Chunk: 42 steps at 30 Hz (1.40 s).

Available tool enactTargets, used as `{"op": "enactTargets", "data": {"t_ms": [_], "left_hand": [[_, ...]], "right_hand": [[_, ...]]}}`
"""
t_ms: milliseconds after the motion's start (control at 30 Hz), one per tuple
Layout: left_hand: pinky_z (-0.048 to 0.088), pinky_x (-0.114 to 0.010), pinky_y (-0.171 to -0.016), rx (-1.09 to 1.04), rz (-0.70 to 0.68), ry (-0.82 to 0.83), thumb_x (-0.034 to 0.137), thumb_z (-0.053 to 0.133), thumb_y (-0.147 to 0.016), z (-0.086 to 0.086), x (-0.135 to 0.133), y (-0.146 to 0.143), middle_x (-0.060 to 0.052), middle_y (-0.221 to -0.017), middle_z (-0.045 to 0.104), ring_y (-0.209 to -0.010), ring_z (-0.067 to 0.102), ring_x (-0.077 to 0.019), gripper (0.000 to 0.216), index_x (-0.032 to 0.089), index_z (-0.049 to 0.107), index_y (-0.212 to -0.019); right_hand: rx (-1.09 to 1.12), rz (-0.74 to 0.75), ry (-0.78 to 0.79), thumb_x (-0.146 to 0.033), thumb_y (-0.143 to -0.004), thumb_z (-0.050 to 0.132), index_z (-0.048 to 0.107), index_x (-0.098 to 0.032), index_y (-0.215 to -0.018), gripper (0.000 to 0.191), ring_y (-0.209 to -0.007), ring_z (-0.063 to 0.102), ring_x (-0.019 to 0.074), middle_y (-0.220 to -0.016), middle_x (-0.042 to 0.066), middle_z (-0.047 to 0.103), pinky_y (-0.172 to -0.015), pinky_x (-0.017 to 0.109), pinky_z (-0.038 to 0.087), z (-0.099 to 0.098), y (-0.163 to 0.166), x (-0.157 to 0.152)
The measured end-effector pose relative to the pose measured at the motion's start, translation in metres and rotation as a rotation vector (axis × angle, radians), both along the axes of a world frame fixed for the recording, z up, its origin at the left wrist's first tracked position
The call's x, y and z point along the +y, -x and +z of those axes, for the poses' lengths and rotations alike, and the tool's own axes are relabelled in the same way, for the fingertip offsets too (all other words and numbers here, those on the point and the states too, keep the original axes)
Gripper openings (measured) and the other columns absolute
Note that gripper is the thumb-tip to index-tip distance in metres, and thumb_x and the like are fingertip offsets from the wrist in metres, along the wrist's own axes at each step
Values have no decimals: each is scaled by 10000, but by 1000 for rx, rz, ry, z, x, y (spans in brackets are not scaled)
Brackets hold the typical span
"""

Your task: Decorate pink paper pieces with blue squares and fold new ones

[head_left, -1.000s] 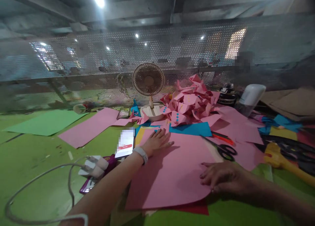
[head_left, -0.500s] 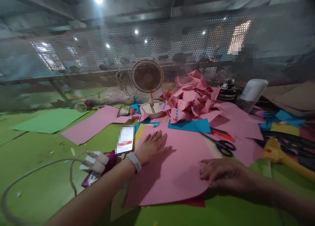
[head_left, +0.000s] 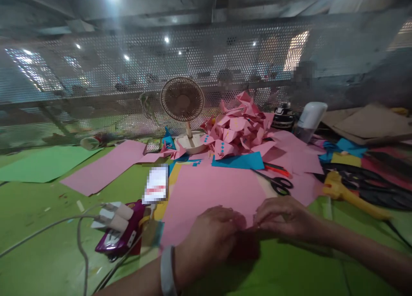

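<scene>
A large sheet of pink paper (head_left: 209, 188) lies flat in front of me. My left hand (head_left: 210, 233), with a grey band at the wrist, is curled at its near edge; its fingertips are partly hidden behind the knuckles. Close beside it, my right hand (head_left: 283, 218) has its fingers bent together, pinching the near right part of the same edge. A darker red sheet (head_left: 246, 246) shows in shadow under that edge, between the hands. Black-handled scissors (head_left: 280, 184) lie just beyond my right hand, next to an orange-red cutter (head_left: 277, 170).
Behind the sheet rise a small fan (head_left: 182, 100) and a heap of folded pink paper (head_left: 236, 128). A blue strip (head_left: 238, 160) lies before the heap. Leftward are a lit phone (head_left: 156, 184), a purple power bank (head_left: 120, 238) and white plugs (head_left: 116, 216). A yellow glue gun (head_left: 350, 195) lies right.
My left hand has drawn back from the sheet's far left part to its near edge, and its spread fingers have curled. My right hand has closed on the edge. The view has turned rightward.
</scene>
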<state>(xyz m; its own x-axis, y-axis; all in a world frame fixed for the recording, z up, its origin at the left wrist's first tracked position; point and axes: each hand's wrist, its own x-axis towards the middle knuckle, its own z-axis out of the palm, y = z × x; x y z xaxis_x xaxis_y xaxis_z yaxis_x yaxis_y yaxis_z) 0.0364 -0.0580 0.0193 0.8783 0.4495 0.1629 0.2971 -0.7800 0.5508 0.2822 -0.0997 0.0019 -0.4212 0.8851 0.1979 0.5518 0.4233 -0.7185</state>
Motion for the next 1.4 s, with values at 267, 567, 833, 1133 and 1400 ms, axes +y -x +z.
{"op": "enactTargets", "data": {"t_ms": [267, 567, 833, 1133, 1400], "left_hand": [[376, -209, -550, -254, 264, 693, 388, 472, -875, -11, 12, 26, -17, -693, 614, -624, 514, -112, 338, 135, 657, -751], [330, -208, -500, -189, 513, 692, 466, 483, -814, -10, 29, 21, 20, -632, 485, -555, 404, -102, 345, 147, 558, -705], [434, -324, -710, 170, 353, -243, 350, 432, -880, 14, 37, 27, -59, -876, 644, -811, 576, -207, 253, 191, 595, -991], [190, -546, -1053, 366, -128, -344, 646, 293, -836, -11, 20, 23, -90, -1456, 274, -1340, 201, -305, 708, 293, 126, -1425], [234, -596, -1005, 455, -22, -289, 702, 280, -792, -6, 7, 24, -114, -1459, 215, -1320, 216, -361, 804, 285, 5, -1421]], "right_hand": [[68, -86, 184, -452, -793, 555, 671, -164, -895, 328, -819, 610, 183, -886, 45, 674, -712, 272, 476, 4, -10, 18], [40, -354, 177, -507, -816, 478, 562, -179, -880, 344, -566, 448, 109, -631, -34, 509, -509, 220, 317, -13, -8, 39], [-104, -443, 51, -349, -821, 479, 573, -208, -928, 201, -628, 519, 142, -655, -22, 574, -557, 237, 353, -14, 5, 49], [-231, -442, -65, -379, -871, 436, 583, -214, -986, 249, -787, 598, 165, -918, 31, 657, -694, 291, 447, -15, 6, 56], [-416, -196, -346, -370, -901, 425, 506, -204, -1238, 384, -1189, 452, 222, -1275, 93, 524, -986, 404, 380, -9, 4, 33]]}}
